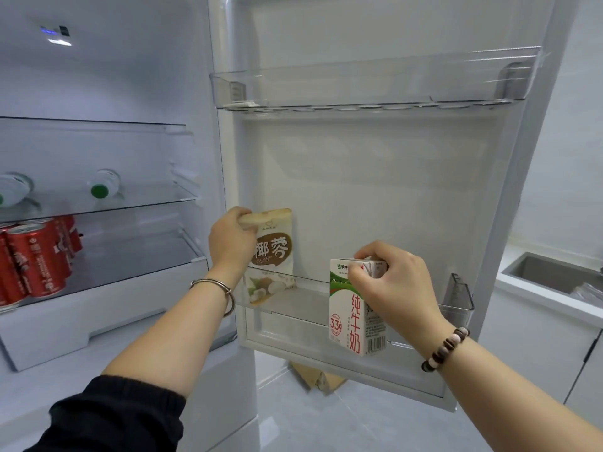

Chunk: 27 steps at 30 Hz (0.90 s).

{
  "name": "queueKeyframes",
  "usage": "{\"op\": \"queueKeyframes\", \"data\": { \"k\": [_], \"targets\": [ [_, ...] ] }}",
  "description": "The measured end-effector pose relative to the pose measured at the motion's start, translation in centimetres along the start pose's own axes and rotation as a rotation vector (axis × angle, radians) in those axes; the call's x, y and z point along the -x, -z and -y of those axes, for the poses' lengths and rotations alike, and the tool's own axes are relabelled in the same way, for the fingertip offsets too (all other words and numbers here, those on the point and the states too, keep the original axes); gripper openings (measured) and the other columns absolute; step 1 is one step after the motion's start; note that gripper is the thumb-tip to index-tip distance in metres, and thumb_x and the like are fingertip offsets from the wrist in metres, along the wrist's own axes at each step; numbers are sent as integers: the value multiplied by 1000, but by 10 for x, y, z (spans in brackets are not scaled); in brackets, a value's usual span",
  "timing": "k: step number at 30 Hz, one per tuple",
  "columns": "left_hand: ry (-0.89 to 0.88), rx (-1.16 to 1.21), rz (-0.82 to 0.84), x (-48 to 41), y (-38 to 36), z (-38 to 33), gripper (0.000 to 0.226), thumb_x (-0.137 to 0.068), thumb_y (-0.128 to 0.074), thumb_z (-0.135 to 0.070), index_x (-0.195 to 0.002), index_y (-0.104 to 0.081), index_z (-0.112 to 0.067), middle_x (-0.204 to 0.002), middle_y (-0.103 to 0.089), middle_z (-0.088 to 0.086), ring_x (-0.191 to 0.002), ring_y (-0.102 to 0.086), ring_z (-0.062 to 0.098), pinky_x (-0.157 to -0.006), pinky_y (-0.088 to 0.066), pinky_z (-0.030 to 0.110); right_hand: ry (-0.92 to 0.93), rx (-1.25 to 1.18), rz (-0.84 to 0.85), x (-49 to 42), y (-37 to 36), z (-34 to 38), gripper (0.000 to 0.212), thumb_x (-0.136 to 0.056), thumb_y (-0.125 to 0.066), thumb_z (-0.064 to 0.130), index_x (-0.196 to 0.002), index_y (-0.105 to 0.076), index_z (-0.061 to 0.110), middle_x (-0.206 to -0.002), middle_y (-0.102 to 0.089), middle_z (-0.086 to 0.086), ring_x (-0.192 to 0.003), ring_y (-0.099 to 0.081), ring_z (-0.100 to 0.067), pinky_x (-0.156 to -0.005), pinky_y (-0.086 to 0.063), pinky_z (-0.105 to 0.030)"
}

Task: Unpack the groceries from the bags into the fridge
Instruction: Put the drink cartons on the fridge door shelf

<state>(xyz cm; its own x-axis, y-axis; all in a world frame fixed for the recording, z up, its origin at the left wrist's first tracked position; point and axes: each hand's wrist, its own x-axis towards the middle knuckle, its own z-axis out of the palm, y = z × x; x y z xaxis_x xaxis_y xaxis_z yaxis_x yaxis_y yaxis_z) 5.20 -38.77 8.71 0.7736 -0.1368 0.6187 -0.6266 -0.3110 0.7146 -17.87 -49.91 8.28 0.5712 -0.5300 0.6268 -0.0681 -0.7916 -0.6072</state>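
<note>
So, the left hand [230, 238] was curled round the top corner of the coconut pouch [272, 252], pinching it upright. The bottom of the pouch was already down inside the lower door bin [458, 300], right at the bin's left end, showing through the clear front wall. The right hand [388, 282] had its fingers and thumb clamped on the folded top of the milk carton [354, 308]. The carton hung upright in front of the bin's front wall, a bit right of the middle, with its base lower than the bin's rim, so not inside. Couldn't tell if the carton was touching the wall.

There was a metal bangle [222, 291] on the left wrist and a bead bracelet [447, 349] on the right.

Higher on the door than that bin was the upper door bin [359, 83]. Off to the bin's left, in the main compartment, the red cans [36, 256] stood on a glass shelf, with water bottles [101, 187] lying on the shelf over them. Right of the bin was a sink [551, 272], and some cardboard [321, 378] lay on the floor below it.
</note>
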Motion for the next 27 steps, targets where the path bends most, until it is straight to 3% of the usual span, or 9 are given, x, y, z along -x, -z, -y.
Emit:
{"op": "queueKeyframes", "data": {
  "k": [4,9,12,14,18,21,23,25,27],
  "targets": [
    [-21,-80,-103,0,-1,5,32,-84,-52,1,-113,-61,-9,-109,-64,11,-101,-57,28,-76,-39,27,-2,-28,-1,2,-10,0,0,-77,-63,25,-77,-63,26,-68,-65,12,-65,-62,-6,-54,-44,-24],
    [-266,-428,-111,8,0,22,79,-62,-54,16,-135,-44,-12,-130,-42,18,-117,-40,37,-94,-37,46,-16,-85,-16,0,-12,2,2,-77,-64,22,-75,-64,24,-69,-67,10,-66,-64,-8,-55,-50,-29],
    [-572,-428,-74,15,0,22,70,-63,-52,18,-128,-51,-8,-135,-43,21,-127,-35,38,-104,-30,48,-21,-113,-21,-4,-10,4,4,-77,-63,22,-74,-65,23,-69,-67,9,-66,-65,-8,-55,-50,-29],
    [-665,-477,42,16,-3,21,56,-71,-56,8,-125,-54,-8,-137,-46,19,-132,-34,37,-107,-29,52,-15,-110,-16,-6,-9,6,4,-77,-63,22,-75,-66,23,-69,-68,9,-65,-65,-7,-54,-50,-28],
    [-484,-658,280,9,-1,22,40,-92,-49,-18,-132,-52,-12,-148,-36,9,-143,-17,30,-113,-13,49,-28,-127,15,-6,-13,8,4,-77,-62,22,-75,-65,24,-70,-67,10,-67,-66,-8,-54,-52,-30],
    [-502,-639,281,5,0,26,37,-91,-49,-18,-126,-56,-9,-142,-45,9,-141,-23,30,-112,-17,49,-24,-126,25,-7,-17,8,3,-77,-62,24,-74,-63,26,-70,-67,10,-67,-66,-9,-54,-52,-31],
    [-565,-558,223,6,0,25,33,-86,-50,-12,-116,-63,-5,-130,-56,13,-134,-36,34,-109,-26,49,-21,-132,26,-8,-18,8,3,-76,-62,25,-74,-63,27,-70,-67,10,-67,-66,-8,-54,-51,-30],
    [-612,-424,179,10,-2,20,29,-83,-50,-5,-107,-68,-4,-119,-63,13,-125,-47,33,-106,-32,39,-18,-151,17,-11,-17,8,4,-77,-62,24,-74,-64,27,-71,-68,9,-68,-66,-9,-55,-51,-29],
    [-441,-171,289,14,3,5,25,-89,-51,-4,-106,-69,-10,-113,-66,2,-113,-54,16,-99,-33,23,-11,-200,1,-17,-13,7,6,-78,-63,22,-73,-65,25,-71,-69,8,-69,-66,-10,-55,-51,-29]
  ]
}}
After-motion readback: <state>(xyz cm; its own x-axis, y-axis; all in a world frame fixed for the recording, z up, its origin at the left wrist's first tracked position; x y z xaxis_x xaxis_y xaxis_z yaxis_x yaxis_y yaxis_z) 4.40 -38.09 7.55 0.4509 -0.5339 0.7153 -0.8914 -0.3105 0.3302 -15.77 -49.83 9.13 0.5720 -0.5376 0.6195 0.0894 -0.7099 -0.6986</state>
